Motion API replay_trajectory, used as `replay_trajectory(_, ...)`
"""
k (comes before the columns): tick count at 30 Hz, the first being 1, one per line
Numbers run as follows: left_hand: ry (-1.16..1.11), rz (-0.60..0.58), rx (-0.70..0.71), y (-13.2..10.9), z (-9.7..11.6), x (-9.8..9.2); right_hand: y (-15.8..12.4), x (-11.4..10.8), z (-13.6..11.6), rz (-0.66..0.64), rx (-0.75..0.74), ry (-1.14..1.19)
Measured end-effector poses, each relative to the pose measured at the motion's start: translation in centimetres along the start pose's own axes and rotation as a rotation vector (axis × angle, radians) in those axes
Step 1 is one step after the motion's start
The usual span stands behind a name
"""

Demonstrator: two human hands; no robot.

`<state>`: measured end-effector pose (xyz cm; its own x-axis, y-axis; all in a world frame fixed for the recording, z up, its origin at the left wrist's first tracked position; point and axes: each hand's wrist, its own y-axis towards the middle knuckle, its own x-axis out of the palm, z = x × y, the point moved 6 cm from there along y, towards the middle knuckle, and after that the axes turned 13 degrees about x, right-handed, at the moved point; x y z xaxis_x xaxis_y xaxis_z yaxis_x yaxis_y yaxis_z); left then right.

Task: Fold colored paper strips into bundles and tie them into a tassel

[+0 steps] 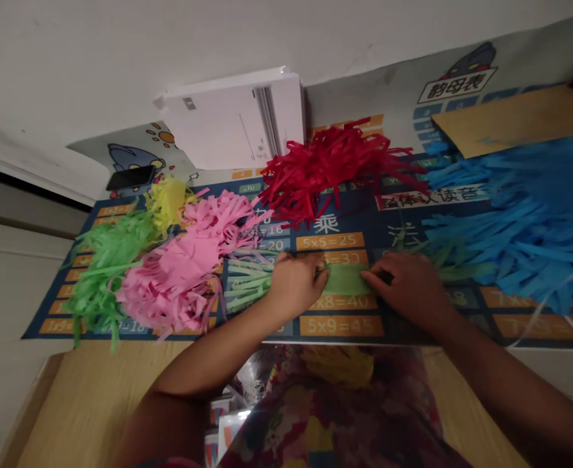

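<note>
A light green sheet of fringed tissue paper (345, 279) lies across the table in front of me, its cut strips spreading out at both ends. My left hand (296, 278) is closed on the left side of its uncut middle band, fingers curled and thumb pressed in. On the band's right side, my right hand (408, 285) pinches the paper between thumb and fingers. To the left of my hands sit pink fringed paper bundles (188, 257). A red fringed bundle (337, 166) lies just beyond them. Blue fringed paper (525, 221) is heaped on the right, beside the green strips.
Green (115, 244) and yellow fringed bundles (168, 203) lie at the table's left, near a dark phone (131, 177). A white box (240, 123) stands against the wall. A tan sheet (520, 120) rests over the blue heap. A printed multiplication mat (342, 326) covers the table.
</note>
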<state>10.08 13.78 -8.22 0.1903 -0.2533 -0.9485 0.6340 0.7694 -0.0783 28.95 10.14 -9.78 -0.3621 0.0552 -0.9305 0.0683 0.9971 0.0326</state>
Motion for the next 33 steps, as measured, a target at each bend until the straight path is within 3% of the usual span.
replay_trajectory(6,-0.034,-0.006,0.009,0.1,-0.1,0.0,0.1,0.2,0.1,0.007,0.022,0.008)
replay_trajectory(8,0.007,0.064,0.051,0.0,-0.1,-0.4,0.3,0.1,0.4,0.007,0.047,0.02)
replay_trajectory(11,0.154,0.2,0.319,-0.2,1.3,-1.2,0.3,-0.8,1.2,0.047,0.126,0.006)
replay_trajectory(13,0.254,0.151,0.542,-0.7,2.6,-1.0,-0.3,-2.5,1.2,0.168,0.141,-0.056)
replay_trajectory(15,0.324,0.045,0.658,-1.1,3.5,-0.8,-1.6,-3.9,0.1,0.244,-0.018,-0.107)
replay_trajectory(18,0.376,-0.025,0.67,-1.7,4.3,-1.5,-3.9,-3.8,-2.5,0.126,-0.435,-0.122)
replay_trajectory(20,0.385,-0.036,0.671,-1.9,4.9,-1.9,-4.5,-3.1,-3.0,0.062,-0.564,-0.128)
replay_trajectory(27,0.411,0.09,0.608,-1.7,4.7,-1.4,-1.9,-1.5,-1.1,0.04,-0.395,-0.116)
replay_trajectory(33,0.399,0.224,0.58,-2.6,3.5,-1.2,-2.8,-2.0,-3.0,0.076,-0.449,-0.109)
